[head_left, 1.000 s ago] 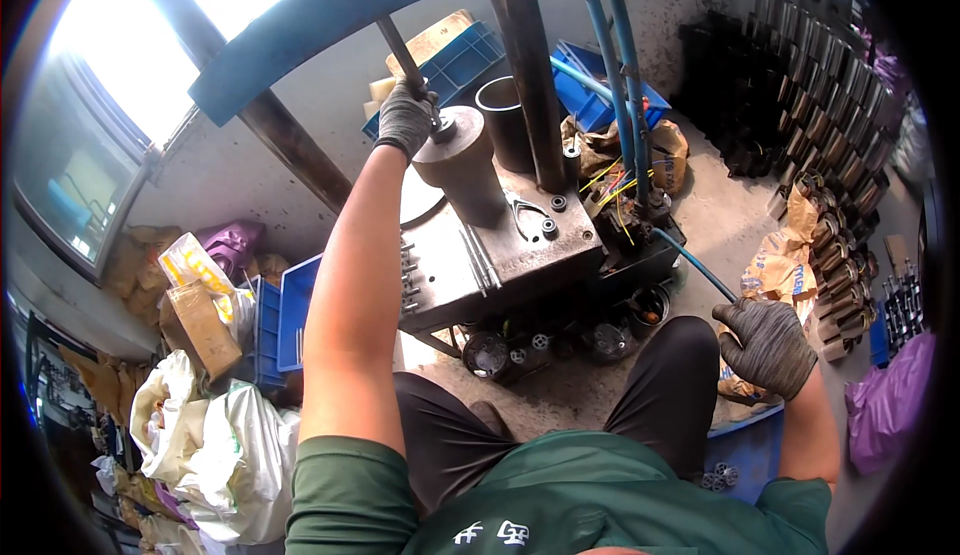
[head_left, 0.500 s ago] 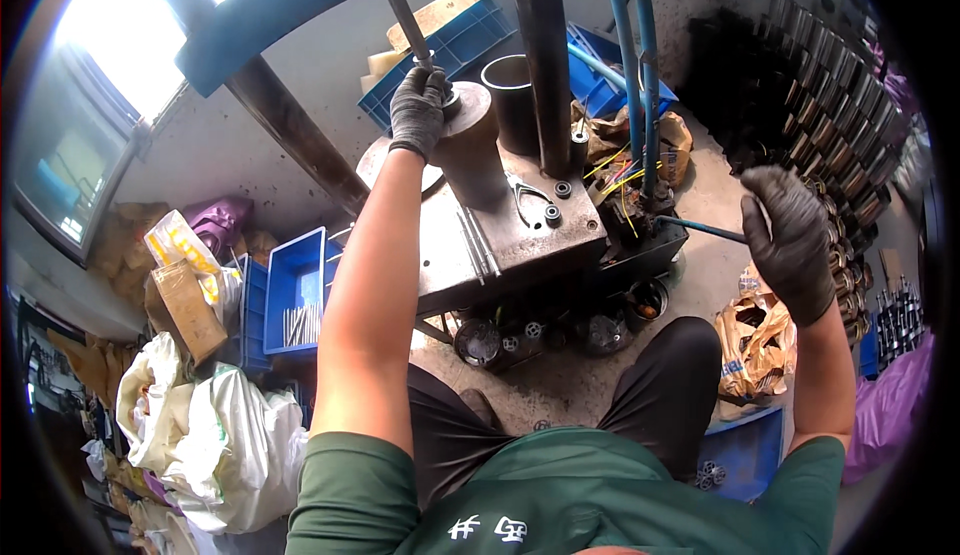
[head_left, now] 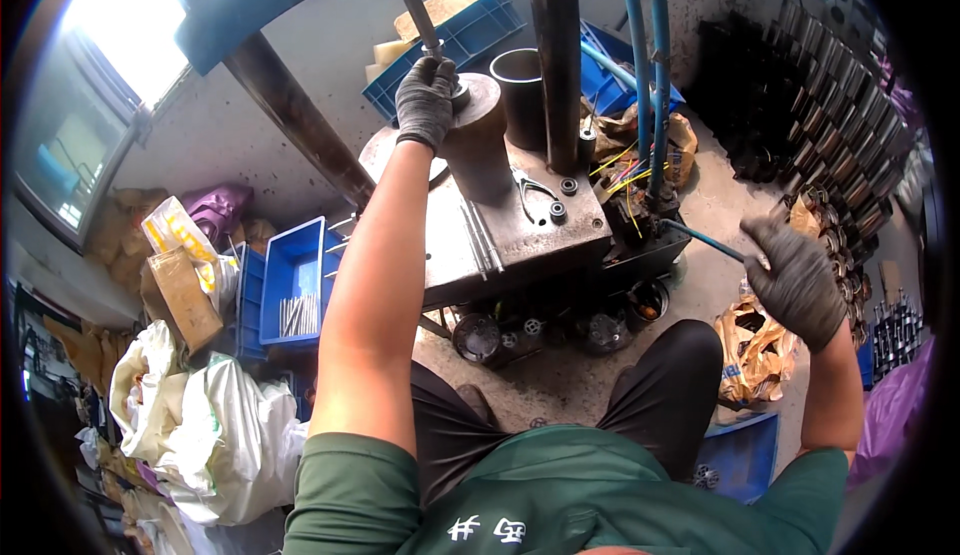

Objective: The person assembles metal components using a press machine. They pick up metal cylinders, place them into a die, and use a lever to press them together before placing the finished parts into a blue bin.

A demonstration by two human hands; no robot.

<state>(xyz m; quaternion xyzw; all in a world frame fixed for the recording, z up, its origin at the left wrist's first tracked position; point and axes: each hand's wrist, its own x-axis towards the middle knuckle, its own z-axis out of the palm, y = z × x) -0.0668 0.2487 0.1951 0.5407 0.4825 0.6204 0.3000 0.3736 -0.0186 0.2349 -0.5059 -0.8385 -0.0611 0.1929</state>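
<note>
My left hand [head_left: 425, 105], in a grey work glove, is closed around a small cylindrical metal part [head_left: 432, 50] at the lower end of a press's steel rod [head_left: 413, 3]. My fingers hide most of that part. A dark ring [head_left: 460, 94] shows beside them on top of the thick steel cylinder [head_left: 480, 160], which stands upright on the metal block [head_left: 540, 235]. Over to the right, my gloved right hand [head_left: 797, 290] is at the end of a blue lever [head_left: 705, 242]. The lever's tip passes between thumb and fingers, which are partly blurred.
On the block lie thin rods [head_left: 480, 238], pliers [head_left: 533, 198] and two small black rings [head_left: 558, 211]. An open tube [head_left: 517, 105] stands behind. Blue hoses [head_left: 657, 85] hang near the lever. Blue bins [head_left: 295, 285], white sacks [head_left: 215, 445] and stacked metal tubes [head_left: 835, 105] surround me.
My right hand and the lever's end have come down a little. My left hand stays at the part under the rod. The whole view has shifted slightly.
</note>
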